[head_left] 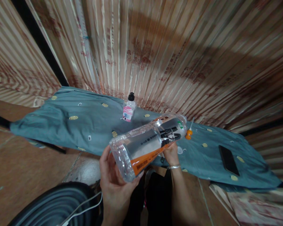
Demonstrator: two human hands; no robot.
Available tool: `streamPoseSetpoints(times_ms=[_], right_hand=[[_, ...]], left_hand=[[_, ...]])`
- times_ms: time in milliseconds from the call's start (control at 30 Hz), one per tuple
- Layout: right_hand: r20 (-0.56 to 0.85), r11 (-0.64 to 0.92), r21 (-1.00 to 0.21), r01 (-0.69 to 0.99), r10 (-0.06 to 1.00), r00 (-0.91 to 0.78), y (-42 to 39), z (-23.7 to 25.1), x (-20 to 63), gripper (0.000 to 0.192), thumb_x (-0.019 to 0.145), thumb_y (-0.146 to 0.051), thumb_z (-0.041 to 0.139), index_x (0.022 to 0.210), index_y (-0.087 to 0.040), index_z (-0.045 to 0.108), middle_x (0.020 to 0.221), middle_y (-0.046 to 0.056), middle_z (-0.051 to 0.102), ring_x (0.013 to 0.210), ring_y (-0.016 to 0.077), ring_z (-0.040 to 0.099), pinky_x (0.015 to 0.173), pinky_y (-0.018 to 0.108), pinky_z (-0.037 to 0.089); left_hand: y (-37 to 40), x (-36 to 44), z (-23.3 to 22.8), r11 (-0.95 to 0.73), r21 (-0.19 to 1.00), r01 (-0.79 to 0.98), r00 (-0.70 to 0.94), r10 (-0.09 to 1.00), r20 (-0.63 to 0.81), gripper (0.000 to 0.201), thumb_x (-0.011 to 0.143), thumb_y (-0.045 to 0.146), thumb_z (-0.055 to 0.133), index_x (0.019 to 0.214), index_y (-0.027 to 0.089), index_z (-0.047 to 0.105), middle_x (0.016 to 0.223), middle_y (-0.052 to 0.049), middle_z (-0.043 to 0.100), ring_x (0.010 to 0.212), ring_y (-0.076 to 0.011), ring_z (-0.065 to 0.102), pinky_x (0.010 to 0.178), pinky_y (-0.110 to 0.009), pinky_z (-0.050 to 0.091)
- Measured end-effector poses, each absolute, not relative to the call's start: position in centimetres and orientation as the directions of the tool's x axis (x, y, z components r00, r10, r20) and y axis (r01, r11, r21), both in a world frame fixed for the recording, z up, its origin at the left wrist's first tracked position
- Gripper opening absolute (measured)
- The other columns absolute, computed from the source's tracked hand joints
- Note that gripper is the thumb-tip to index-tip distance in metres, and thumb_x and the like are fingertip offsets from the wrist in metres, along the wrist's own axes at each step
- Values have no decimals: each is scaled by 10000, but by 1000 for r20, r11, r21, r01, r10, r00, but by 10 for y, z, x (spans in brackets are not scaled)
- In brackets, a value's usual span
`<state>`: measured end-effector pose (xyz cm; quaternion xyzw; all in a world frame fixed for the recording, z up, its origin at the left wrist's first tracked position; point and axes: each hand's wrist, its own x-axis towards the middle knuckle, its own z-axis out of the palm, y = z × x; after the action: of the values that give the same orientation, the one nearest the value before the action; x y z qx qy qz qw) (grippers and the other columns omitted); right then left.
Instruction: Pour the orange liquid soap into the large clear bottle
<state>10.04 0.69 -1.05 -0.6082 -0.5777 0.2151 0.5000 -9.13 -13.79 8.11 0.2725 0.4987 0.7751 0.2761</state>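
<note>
Clear plastic bottle is in mid-air, tipped nearly flat, base toward the camera, neck end pointing away over the teal cloth. Left hand cups the base, fingers wrapped round the bottom rim. Right hand sits under the label section nearer the neck, fingers curled up against the bottle; their tips are hidden behind it, so I can't tell how firm that hold is.

Risks as I judge them:
- Bottle wall is smooth and looks thin. Squeeze from either hand could buckle it or let it skid out, dropping onto the cloth or the floor.
- Whether the neck is capped is hard to tell; an orange cap-like piece lies just beside it. If the neck is open and any liquid is inside, this tilt would let it run out onto the cloth.
- Black phone lies on the cloth to the right, near enough to catch a spill.
- Small pink-labelled bottle stands upright behind; a swing of the big one could topple it.
</note>
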Motion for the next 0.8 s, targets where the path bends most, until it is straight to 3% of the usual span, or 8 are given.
streamPoseSetpoints(times_ms=[300, 533, 800], right_hand=[[327, 161, -842, 514, 911, 251, 7, -11, 101, 276, 604, -343, 762, 792, -249, 584, 785, 76, 756, 735, 281, 704, 647, 367, 581], [275, 119, -855, 505, 929, 247, 7, -12, 102, 284, 598, -368, 768, 780, -236, 595, 803, 112, 762, 741, 307, 714, 659, 399, 592], [319, 166, -859, 484, 913, 254, 7, -12, 100, 284, 593, -348, 768, 796, -246, 597, 819, 97, 769, 754, 301, 716, 676, 399, 602]], left_hand=[[-138, -92, 84, -350, 921, -170, -680, 718, 148, 867, 567, 186, 966, 1352, 316, 621, 1293, -57, 688, 1087, -245, 727, 877, -299, 604], [-140, -88, 83, -330, 927, -181, -691, 713, 119, 867, 599, 224, 960, 1385, 309, 604, 1323, -73, 675, 1130, -265, 711, 897, -325, 605], [-139, -89, 84, -328, 927, -180, -698, 706, 115, 859, 587, 222, 962, 1369, 316, 616, 1317, -60, 682, 1118, -255, 717, 877, -308, 615]])
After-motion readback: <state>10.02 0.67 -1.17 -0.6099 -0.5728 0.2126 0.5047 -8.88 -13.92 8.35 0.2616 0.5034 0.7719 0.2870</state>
